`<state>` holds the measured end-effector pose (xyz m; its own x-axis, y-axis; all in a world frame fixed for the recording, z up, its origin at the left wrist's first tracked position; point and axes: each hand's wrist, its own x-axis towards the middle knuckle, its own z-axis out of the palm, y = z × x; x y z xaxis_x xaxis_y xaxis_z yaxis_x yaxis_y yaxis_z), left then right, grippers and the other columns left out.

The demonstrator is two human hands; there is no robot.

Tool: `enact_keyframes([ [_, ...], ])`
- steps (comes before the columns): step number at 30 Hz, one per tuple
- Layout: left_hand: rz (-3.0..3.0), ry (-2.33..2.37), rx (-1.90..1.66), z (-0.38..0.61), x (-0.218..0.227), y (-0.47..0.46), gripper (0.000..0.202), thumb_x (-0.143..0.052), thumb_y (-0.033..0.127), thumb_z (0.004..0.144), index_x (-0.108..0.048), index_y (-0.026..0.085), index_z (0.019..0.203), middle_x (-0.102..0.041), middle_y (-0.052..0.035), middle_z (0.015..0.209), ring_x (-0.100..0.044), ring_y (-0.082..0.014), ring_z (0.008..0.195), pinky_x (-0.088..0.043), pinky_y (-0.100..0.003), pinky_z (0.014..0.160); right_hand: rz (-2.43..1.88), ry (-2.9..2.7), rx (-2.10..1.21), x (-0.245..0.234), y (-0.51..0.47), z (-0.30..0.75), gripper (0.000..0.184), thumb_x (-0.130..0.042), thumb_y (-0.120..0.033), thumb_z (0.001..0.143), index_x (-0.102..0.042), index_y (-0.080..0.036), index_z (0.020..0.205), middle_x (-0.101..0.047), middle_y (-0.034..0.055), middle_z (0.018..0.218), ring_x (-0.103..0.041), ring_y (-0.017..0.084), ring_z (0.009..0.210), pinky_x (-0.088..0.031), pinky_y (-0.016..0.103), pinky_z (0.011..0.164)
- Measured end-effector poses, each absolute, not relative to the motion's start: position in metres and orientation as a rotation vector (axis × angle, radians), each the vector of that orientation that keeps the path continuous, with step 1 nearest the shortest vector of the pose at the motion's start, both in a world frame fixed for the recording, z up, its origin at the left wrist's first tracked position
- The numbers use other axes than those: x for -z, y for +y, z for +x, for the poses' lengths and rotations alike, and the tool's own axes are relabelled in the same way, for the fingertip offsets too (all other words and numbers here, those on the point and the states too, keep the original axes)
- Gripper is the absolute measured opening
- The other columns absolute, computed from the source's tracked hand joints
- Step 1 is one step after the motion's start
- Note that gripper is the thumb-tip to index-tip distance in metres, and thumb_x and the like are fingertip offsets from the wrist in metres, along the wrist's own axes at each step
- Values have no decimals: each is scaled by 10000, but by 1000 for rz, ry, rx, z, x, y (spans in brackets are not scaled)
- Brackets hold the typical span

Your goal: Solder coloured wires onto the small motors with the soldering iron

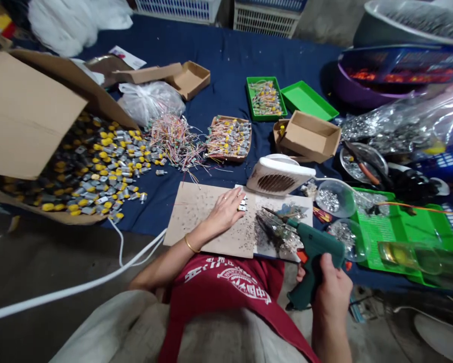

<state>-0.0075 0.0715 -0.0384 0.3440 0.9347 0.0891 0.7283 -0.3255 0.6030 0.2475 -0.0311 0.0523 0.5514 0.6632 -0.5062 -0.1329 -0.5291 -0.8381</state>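
"What's spread over that surface (226, 60)?"

"Blue cloth, a carton (33, 116) on the left spilling silver-and-yellow parts (111, 174), wires (171, 138) heaped beside it, green trays (309, 101) farther off, pale crates (179, 11) along the far edge"

"And the hands?"

"The right hand (334, 287) is wrapped round a green gun-shaped tool (320, 244), near right; the left hand (226, 209) lies with fingers stretched over a cardboard sheet (196, 217), by small metal pieces (243, 206), though I can't tell whether it grips any"

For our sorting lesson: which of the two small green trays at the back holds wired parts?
The left tray: wired parts fill it, while the right tray shows bare green plastic.
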Motion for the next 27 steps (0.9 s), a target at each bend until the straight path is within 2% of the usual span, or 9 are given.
enact_keyframes([
  [2,2168,1460,-575,-12,36,78,528,-602,324,972,-491,176,1466,-443,-175,1583,-363,-301,1498,-301,-491,1215,-1857,-416,-1081,-53,-33,246,620,-832,-742,551,-650,-158,652,-594,60,484,-624,240,483,-523,330,431],
  [4,2121,1576,-617,-27,32,84,455,-587,315,982,-542,170,1410,-508,-164,1528,-417,-294,1452,-326,-469,1195,-1847,-403,-1061,-55,-37,244,593,-843,-699,590,-669,-145,711,-621,62,518,-598,218,453,-528,336,431],
  [8,1767,2095,-691,-84,20,95,224,-566,243,982,-666,148,1159,-666,-152,1227,-568,-287,1198,-412,-426,1066,-1876,-387,-1019,-57,-37,246,508,-849,-612,648,-664,-156,771,-637,52,536,-518,172,379,-522,344,410],
  [11,1466,2382,-656,-127,11,105,167,-554,250,994,-680,144,1021,-656,-163,1150,-563,-289,1152,-401,-404,1029,-1886,-375,-1048,-55,-31,246,529,-873,-615,598,-653,-169,779,-630,37,522,-515,173,373,-521,348,407],
  [14,1389,2408,-636,-148,8,117,142,-582,239,980,-669,146,918,-664,-159,1065,-578,-274,1072,-405,-392,992,-1852,-409,-1071,-54,-26,242,555,-875,-626,588,-658,-161,799,-608,28,500,-572,204,423,-514,335,413],
  [17,1391,2384,-646,-150,10,126,53,-620,166,938,-657,142,966,-658,-154,1098,-561,-266,1077,-395,-387,1000,-1840,-468,-1089,-56,-26,237,545,-843,-641,642,-649,-152,786,-623,42,525,-581,200,435,-499,320,409],
  [20,1391,2334,-703,-149,12,131,90,-636,101,900,-653,145,977,-646,-138,1128,-539,-256,1097,-370,-380,1033,-1852,-476,-1097,-58,-28,236,564,-836,-662,642,-648,-149,783,-635,54,542,-557,187,409,-460,300,370],
  [24,1337,2279,-801,-155,8,129,61,-636,95,883,-653,149,859,-659,-113,1032,-549,-241,1055,-375,-385,1043,-1830,-469,-1078,-56,-31,242,575,-848,-657,628,-660,-142,801,-640,58,544,-557,190,410,-474,308,377],
  [27,1300,2272,-884,-158,-4,117,44,-621,159,904,-663,160,890,-676,-91,1022,-582,-211,998,-434,-362,990,-1829,-487,-1059,-55,-32,244,545,-822,-648,679,-654,-143,794,-635,53,538,-556,188,411,-484,316,390],
])
